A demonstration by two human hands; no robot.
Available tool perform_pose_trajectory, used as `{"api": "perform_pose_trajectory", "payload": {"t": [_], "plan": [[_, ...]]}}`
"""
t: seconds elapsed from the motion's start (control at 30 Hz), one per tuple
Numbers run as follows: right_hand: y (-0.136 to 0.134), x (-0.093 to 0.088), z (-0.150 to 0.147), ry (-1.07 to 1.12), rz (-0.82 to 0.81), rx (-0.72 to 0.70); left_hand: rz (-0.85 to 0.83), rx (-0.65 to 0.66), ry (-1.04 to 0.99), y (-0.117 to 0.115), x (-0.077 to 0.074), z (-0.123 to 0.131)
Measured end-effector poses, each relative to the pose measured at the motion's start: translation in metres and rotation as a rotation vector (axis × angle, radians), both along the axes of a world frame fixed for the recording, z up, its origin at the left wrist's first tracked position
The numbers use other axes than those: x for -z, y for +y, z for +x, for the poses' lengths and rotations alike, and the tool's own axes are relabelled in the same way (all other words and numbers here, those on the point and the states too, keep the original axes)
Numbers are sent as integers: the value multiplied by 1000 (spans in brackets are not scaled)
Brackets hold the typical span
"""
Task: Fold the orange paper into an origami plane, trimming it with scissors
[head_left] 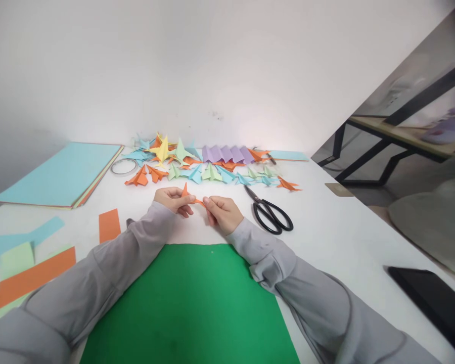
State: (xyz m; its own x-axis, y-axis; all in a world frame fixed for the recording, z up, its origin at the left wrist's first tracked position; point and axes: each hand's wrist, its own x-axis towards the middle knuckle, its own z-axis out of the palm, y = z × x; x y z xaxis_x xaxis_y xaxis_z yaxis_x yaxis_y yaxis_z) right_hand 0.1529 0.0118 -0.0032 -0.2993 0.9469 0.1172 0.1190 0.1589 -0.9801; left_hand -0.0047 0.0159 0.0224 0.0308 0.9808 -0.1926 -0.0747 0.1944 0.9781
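Observation:
Between my two hands is a small piece of folded orange paper [185, 190], one pointed tip of it sticking up. My left hand [174, 200] pinches it near that tip. The fingers of my right hand [223, 210] are closed on its other end, and much of the paper is hidden by the fingers. Both hands are held above the white table, just beyond the green sheet [189, 303]. Black-handled scissors [267, 210] lie to the right of my right hand, blades pointing away. Behind the hands stand rows of folded paper figures [211, 172] in several colours.
A stack of coloured paper [60, 172] lies at the back left, with a tape roll [124, 166] beside it. Loose orange strips [109, 225] and blue and green scraps are at the left. A black tablet-like object [432, 298] rests at the right edge. A wall closes off the back.

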Motion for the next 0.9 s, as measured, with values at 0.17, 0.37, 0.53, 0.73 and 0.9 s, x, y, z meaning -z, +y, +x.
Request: {"api": "perform_pose_trajectory", "payload": {"t": [0.17,0.37,0.53,0.73,0.9], "plan": [[3,6,0,153,-62,81,-9,0,15,-1,-2,-1],[4,12,-4,191,-80,-29,11,123,95,-4,-2,2],[4,6,-2,196,-85,-33,-11,137,85,-3,2,3],[7,8,-1,315,-123,54,35,89,-24,-1,5,0],[5,11,-4,315,-95,7,18,174,-19,-1,4,-3]]}}
